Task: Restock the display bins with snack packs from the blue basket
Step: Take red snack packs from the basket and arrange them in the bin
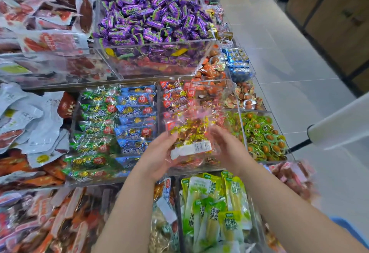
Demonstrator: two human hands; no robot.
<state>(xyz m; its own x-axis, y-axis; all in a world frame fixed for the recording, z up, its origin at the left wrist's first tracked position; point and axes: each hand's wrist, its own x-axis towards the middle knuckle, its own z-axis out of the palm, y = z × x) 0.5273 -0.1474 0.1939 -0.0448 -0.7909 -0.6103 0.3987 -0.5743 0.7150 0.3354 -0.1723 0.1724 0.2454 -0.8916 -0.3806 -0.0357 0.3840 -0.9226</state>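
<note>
Stock display, head view: clear acrylic bins on stepped tiers, seen from above.

Item held: clear bag (191,131) of small gold- and red-wrapped snack packs, with a white barcode label (191,149) across its near end. The bag is blurred. It hangs over the red-pack bin (201,165) in the middle tier; whether it touches the contents cannot be told.

Hands: left hand (157,153) grips the bag's near left corner, thumb on top beside the label, fingers curled underneath. Right hand (225,147) holds the bag's right side, fingers wrapped behind it. The hands are apart with the bag between them; both forearms are bare.

Bins around:
- green-and-blue pack bin (93,178), just left of the red-pack bin, packs in two columns;
- green-wrapped snack bin (287,149), just right of it;
- purple candy bin (155,43), on the tier above, heaped;
- yellow-green pouch bin (199,175), on the nearest tier, between the forearms.

Loose white-and-red pouches (40,117) are piled at far left.

Other: white roll (339,125) on a dark rod at right, over the pale tiled floor (289,63). Blue edge (345,226) at lower right, just beyond the right forearm; too little shows to say what it is.
</note>
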